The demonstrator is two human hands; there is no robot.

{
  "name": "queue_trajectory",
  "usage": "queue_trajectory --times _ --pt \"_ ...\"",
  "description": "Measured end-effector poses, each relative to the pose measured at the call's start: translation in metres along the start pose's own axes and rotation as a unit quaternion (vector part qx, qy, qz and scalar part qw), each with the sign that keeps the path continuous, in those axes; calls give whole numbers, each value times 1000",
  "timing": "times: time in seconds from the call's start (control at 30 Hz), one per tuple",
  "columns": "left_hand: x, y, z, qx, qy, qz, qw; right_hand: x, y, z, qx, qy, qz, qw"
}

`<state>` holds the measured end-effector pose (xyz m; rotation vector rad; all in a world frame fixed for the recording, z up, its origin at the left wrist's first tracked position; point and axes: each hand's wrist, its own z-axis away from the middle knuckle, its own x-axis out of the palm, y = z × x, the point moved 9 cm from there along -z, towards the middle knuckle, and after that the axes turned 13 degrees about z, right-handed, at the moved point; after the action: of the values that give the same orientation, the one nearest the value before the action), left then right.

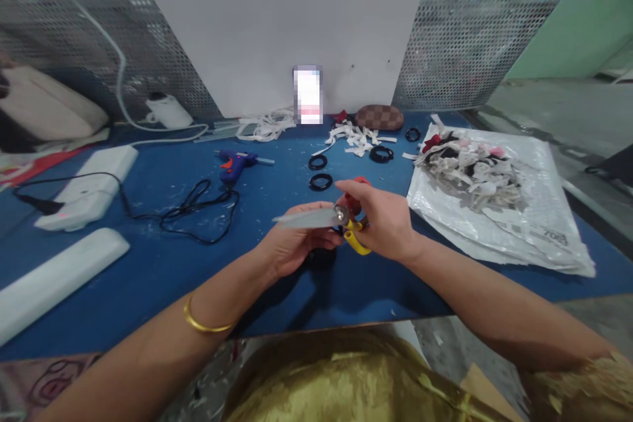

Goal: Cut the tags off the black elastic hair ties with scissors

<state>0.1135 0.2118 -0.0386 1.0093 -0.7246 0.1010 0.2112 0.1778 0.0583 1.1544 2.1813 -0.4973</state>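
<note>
My right hand (383, 221) grips a pair of scissors (341, 217) by its red and yellow handles; the grey blades point left, seemingly shut. My left hand (291, 247) is curled just under the blades, over the blue table (148, 264), holding a dark object (321, 257) that I cannot make out. A gold bangle (205, 323) sits on my left wrist. Black hair ties (320, 181) lie on the table just beyond my hands.
A blue glue gun (236, 165) with a black cord (198, 211) lies at centre left. White power strips (86, 188) sit at the left. A plastic sheet (534, 211) with a pile of fabric scraps (469, 168) lies at the right. White strips (359, 138) and a checked pouch (379, 117) are at the back.
</note>
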Motion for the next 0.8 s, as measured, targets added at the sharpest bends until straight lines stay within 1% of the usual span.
queue_trajectory --times 0.07,0.17,0.2,0.27,0.33,0.43,0.53,0.63,0.8 --pt "-1 4 1 17 9 -11 1000 5 11 1 62 -21 -44 997" --pt "-1 20 3 71 25 -30 997 11 26 3 149 -38 -128 980" --pt "-3 27 5 95 39 -33 994 11 28 3 167 -39 -147 974" --pt "-6 41 8 139 67 -37 987 9 30 2 179 -45 -155 970" --pt "-9 53 12 180 86 -38 979 6 28 0 164 -61 -125 977" --pt "-14 67 16 234 100 -36 966 5 21 -4 109 -79 -47 990" --pt "-19 76 19 271 110 -17 956 9 17 -6 55 -87 22 994" --pt "-22 78 20 282 121 0 952 12 17 -6 29 -92 84 992" --pt "-22 78 21 283 120 11 952 14 21 -7 29 -120 132 983"
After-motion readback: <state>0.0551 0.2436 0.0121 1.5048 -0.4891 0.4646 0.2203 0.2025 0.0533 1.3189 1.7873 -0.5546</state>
